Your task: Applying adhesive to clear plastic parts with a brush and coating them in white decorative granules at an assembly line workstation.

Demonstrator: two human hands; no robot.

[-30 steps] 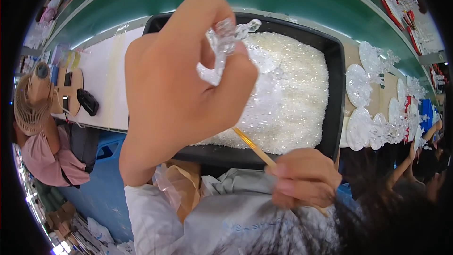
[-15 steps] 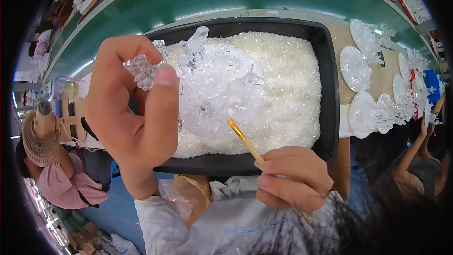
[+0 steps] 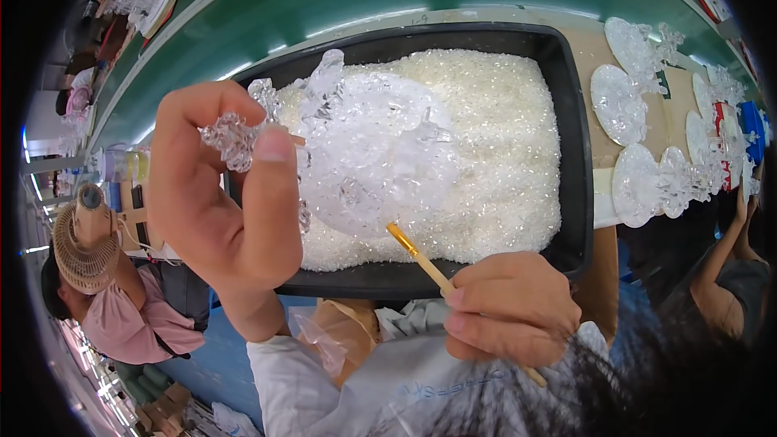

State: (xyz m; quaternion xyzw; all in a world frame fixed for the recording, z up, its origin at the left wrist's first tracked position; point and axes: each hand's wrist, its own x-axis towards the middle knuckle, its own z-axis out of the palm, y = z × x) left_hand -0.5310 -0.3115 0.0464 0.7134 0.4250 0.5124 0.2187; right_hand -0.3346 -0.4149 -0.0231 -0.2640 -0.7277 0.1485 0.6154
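Head view: the left hand [image 3: 214, 222] has thumb and fingertips pinched on a clear faceted ornament [image 3: 232, 142]; the right hand, [image 3: 518, 303] nearer the body, is closed round a slim brush [image 3: 429, 269]. Its long axis runs from lower right to upper left, gold-ferruled tip pointing at the near edge of a clear round disc [image 3: 364, 154], contact unclear. This disc lies between the hands, over white granules [image 3: 510, 154] in the black tray [image 3: 578, 154].

A pale grey top [image 3: 368, 396] is worn, marked with blue lettering [image 3: 455, 383] in front. On the left, a creased sleeve [image 3: 295, 376] is seen. The left hand [image 3: 231, 190] and right hand [image 3: 518, 307] are bared; loose hair [image 3: 566, 405] is spread near right.
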